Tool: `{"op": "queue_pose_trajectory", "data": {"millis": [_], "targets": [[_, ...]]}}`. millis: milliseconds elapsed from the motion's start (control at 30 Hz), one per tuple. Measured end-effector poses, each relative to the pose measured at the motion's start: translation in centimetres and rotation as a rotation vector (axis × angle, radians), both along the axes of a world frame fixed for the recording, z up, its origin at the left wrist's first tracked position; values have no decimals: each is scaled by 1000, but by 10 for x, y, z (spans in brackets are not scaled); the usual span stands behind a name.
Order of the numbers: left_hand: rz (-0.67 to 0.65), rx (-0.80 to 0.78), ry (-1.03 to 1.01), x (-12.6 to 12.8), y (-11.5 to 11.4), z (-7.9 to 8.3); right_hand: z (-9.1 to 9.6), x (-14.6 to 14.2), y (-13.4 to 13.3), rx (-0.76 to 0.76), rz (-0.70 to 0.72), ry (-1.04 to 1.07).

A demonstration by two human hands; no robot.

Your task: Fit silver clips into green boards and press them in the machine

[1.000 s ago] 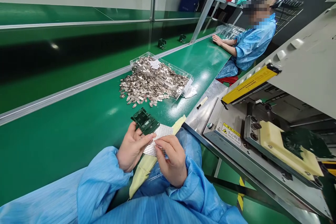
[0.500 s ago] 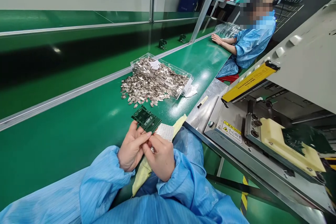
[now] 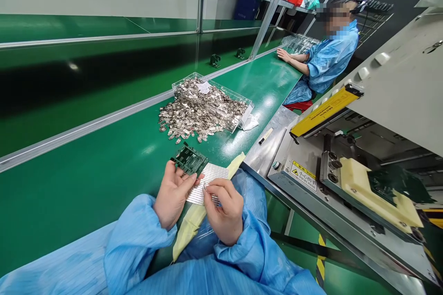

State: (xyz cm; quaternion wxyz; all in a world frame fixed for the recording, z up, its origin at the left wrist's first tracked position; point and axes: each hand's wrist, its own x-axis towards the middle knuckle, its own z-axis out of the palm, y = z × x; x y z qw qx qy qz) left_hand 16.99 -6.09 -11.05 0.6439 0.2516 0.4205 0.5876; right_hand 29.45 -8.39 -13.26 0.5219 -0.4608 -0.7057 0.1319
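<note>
My left hand [image 3: 172, 192] grips a dark green circuit board [image 3: 189, 159] by its near edge, just above the green bench. Under the board lies a silvery ribbed sheet [image 3: 207, 180] on a pale yellow backing strip [image 3: 194, 219] that hangs over my lap. My right hand [image 3: 223, 203] is closed in a pinch over the sheet, thumb and forefinger on a small silvery piece [image 3: 206, 187]. Both hands are close together, in blue sleeves.
A clear tray [image 3: 221, 90] spills a heap of small metal parts [image 3: 197, 113] onto the green bench [image 3: 86, 170]. A machine with a cream fixture [image 3: 374, 184] and yellow bar [image 3: 323, 110] stands right. Another person in blue [image 3: 328, 57] sits farther along.
My right hand has drawn back right and down from the board, uncovering the ribbed sheet again. The left hand and board have shifted slightly.
</note>
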Motion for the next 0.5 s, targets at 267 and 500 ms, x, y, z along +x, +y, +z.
{"op": "queue_pose_trajectory", "data": {"millis": [267,500], "targets": [[-72,65,7,7,-9,-8,-5,-2,1,35,-19,-85],[-48,73,-4,8,-8,-9,-7,0,-1,41,37,-101]]}}
